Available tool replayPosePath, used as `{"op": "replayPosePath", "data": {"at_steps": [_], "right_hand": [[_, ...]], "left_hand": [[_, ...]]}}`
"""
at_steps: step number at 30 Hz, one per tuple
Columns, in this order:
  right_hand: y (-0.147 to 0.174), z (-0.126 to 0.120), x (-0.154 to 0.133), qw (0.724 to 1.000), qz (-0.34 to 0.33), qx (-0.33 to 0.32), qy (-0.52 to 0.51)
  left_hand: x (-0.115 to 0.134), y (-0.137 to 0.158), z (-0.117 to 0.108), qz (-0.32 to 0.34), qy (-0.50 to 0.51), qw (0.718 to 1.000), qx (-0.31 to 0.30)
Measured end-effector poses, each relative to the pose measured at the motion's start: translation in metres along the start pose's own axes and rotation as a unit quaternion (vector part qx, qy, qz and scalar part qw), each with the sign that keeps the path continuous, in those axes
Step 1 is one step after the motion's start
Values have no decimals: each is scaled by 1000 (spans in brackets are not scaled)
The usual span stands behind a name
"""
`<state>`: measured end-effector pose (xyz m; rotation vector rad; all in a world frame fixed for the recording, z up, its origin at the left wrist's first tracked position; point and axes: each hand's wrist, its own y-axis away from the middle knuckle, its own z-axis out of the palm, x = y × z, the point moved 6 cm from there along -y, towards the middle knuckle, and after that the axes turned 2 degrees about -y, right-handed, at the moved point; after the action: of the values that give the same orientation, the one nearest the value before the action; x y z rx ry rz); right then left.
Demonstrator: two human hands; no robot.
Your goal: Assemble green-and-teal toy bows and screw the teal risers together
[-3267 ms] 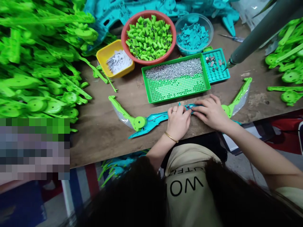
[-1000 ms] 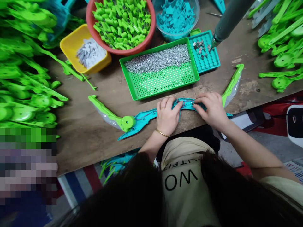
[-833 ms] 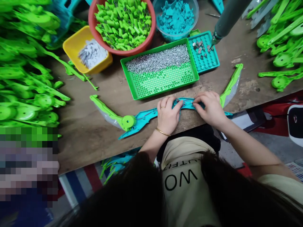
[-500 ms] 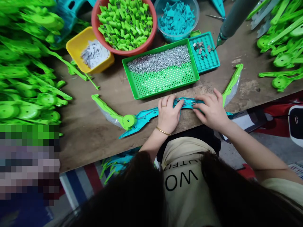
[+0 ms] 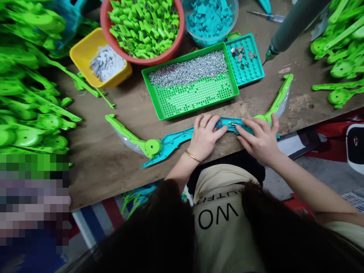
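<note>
Bow of blue plastic (image 5: 179, 138) is laid left to right on the surface (image 5: 113, 170), under left hand (image 5: 205, 137) and right hand (image 5: 259, 139), fingers bent; pinching cannot be told; metal bit (image 5: 233, 124) is seen between, nearer the right

A frame (image 5: 182, 136) is laid along the near side of the table (image 5: 93, 159). Behind it is set a tray (image 5: 196, 95), with screws (image 5: 193, 67) heaped in its rear half and a second tray (image 5: 248, 75) at its right. Behind, a bowl (image 5: 139, 60) is flanked by a tub (image 5: 121, 78) at left, a second bowl (image 5: 209, 41) at right. Parts (image 5: 31, 94) are piled at both sides.
</note>
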<state>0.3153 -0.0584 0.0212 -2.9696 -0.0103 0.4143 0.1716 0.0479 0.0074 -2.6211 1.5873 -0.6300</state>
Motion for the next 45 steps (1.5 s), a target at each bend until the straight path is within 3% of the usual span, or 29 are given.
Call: {"op": "replayPosePath", "data": {"at_steps": [7, 12, 19, 28, 33, 45], "right_hand": [[6, -4, -3, 999, -19, 29, 42], [-2, -14, 11, 996, 24, 78, 40], [-24, -9, 12, 997, -2, 21, 72], [-31, -5, 20, 999, -16, -51, -1], [-33, -11, 15, 997, -32, -44, 50], [-35, -13, 12, 994, -47, -73, 62]], "left_hand": [[0, -2, -2, 4, 5, 1000, -5], [0, -4, 0, -12, 4, 999, -32], [-2, -4, 1, -12, -15, 999, -34], [-4, -5, 1, -36, -7, 998, -50], [-4, -5, 2, -30, -4, 998, -58], [-5, -5, 2, -38, -7, 998, -56]]}}
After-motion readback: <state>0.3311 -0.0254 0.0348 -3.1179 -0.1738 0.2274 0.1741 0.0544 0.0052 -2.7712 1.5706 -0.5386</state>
